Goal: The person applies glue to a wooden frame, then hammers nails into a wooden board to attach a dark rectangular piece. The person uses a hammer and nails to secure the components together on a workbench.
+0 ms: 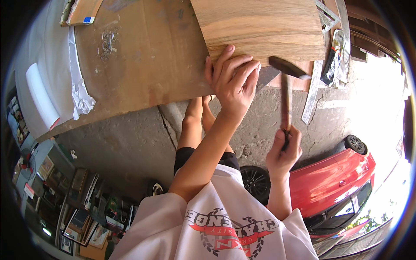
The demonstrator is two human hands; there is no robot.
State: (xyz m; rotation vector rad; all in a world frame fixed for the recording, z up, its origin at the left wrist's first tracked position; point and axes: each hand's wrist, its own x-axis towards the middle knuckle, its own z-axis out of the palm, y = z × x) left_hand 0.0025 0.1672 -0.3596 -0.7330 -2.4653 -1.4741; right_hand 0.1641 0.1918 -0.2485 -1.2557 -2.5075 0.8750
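My left hand [234, 82] rests on the near edge of a light wooden board [260, 26], fingers curled close together over the edge and pressing it down. My right hand [284, 151] grips the lower end of a hammer's wooden handle [286, 104]. The dark metal hammer head [288, 67] is raised just right of my left fingertips, close to the board's near edge. The board lies on a brown worktop [143, 65]. I cannot tell whether anything small is pinched between my left fingers.
A heap of small nails [108, 41] lies on the worktop's left part. White cloth [80, 95] and a white roll [41, 95] hang at its left edge. A metal ruler [314, 91] sits right of the hammer. Below are concrete floor [130, 143], a red car [333, 182] and framed pictures [82, 212].
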